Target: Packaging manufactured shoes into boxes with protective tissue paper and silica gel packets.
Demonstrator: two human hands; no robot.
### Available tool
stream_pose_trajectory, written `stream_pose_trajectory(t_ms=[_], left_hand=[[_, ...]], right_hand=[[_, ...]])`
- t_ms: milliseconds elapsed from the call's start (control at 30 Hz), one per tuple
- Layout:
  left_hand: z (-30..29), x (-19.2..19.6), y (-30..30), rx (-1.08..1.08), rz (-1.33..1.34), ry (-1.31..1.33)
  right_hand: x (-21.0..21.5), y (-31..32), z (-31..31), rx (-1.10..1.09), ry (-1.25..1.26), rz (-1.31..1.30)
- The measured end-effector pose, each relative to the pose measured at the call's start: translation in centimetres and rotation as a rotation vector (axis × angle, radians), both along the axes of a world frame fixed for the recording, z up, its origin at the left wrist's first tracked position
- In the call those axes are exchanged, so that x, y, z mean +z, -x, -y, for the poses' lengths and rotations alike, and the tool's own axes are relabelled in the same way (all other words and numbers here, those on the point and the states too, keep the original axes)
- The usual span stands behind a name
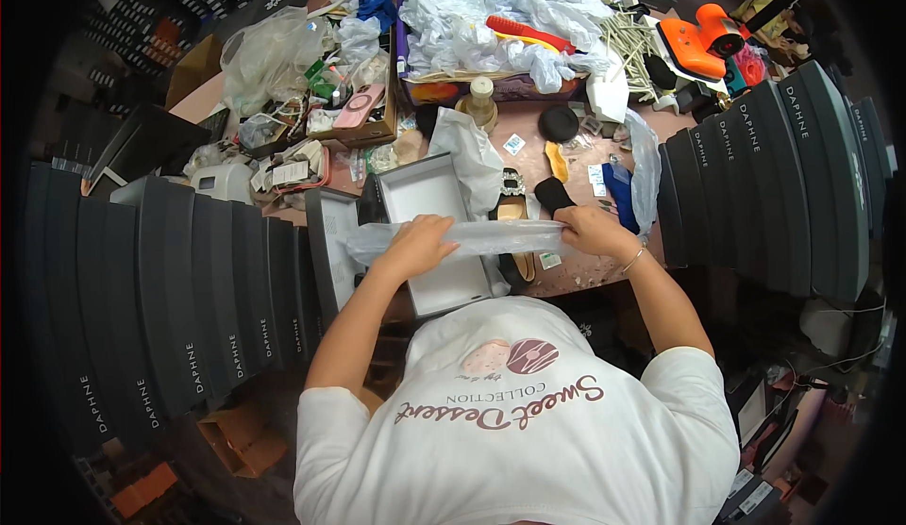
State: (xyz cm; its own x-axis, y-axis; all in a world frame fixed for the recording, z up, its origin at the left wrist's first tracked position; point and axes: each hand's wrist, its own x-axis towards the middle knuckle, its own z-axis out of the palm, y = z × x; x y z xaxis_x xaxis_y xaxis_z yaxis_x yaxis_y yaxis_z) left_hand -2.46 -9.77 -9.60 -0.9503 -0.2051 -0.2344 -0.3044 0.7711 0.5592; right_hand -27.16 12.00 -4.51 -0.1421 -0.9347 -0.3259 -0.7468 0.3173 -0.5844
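Observation:
A long, translucent plastic bag (510,236) is stretched sideways between my two hands. My left hand (418,245) is closed over its left part, above the open shoebox (422,187) with a white inside. At the other end, my right hand (598,233) pinches the plastic. Under and behind the bag lies a sandal (512,206) with a jewelled buckle, partly covered by the plastic. Crumpled white wrapping (464,159) rests against the shoebox's right side. The dark-rimmed box lid (332,233) stands on the shoebox's left.
Dark shoeboxes stand in rows at left (170,289) and right (793,181). Behind, a carton overflows with plastic bags (453,16), a red-handled brush (528,33) on top. A black round pad (558,123), a glue bottle (480,100) and an orange tool (694,46) sit further back.

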Motion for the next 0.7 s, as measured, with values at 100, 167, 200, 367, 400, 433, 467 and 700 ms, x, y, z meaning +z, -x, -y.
stream_pose_trajectory(t_ms=[100,167,200,367,400,433,467,700], left_hand=[[1.1,-4.2,-0.1,-0.093,0.073,0.022],[1.8,-4.0,-0.1,0.01,0.054,-0.117],[2.0,-3.7,-0.5,0.063,0.053,-0.19],[3.3,-3.3,-1.1,0.065,0.015,-0.114],[2.8,-2.3,-1.0,0.04,-0.005,-0.083],[2.3,-1.7,-1.1,0.006,-0.017,-0.051],[2.0,-1.9,-0.9,-0.015,-0.055,-0.019],[1.9,3.2,-0.7,-0.105,0.17,0.226]], right_hand=[[-1.0,0.9,-1.4,-0.12,-0.011,0.174],[-1.9,1.8,-3.0,-0.153,-0.018,0.094],[-2.6,2.0,-4.1,-0.169,-0.027,0.059],[-5.6,6.2,-7.4,-0.337,-0.026,-0.253],[-4.1,4.9,-5.6,-0.405,0.104,-0.16],[-1.1,2.7,-2.0,-0.255,0.278,-0.073],[0.0,1.1,1.3,-0.083,0.347,0.004],[-5.6,-5.0,9.0,0.354,0.144,0.16]])
